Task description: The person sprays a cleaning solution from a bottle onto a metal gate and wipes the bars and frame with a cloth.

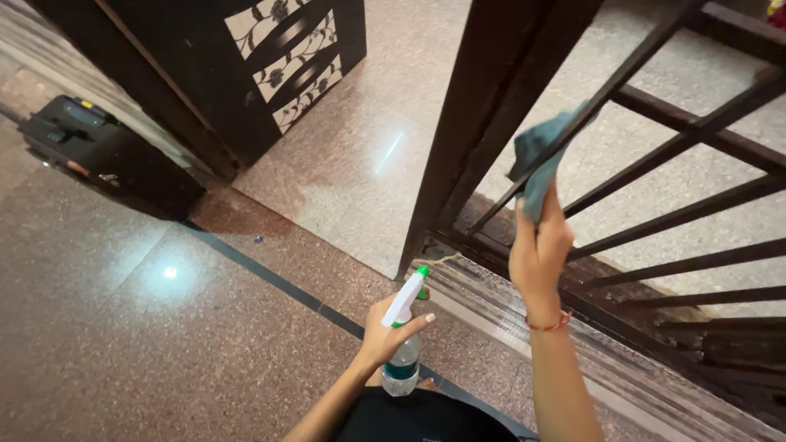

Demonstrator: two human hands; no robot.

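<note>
My right hand is raised and grips a teal cloth, pressing it against a slanting bar of a dark metal gate. A red thread bracelet circles that wrist. Lower down, my left hand holds a clear spray bottle by its neck. The bottle has a white trigger head with a green nozzle, and it points toward the gate's thick dark post.
A dark wooden door panel with floral cut-outs stands open at the upper left. A black suitcase lies on the speckled brown floor. A stained stone threshold runs under the gate.
</note>
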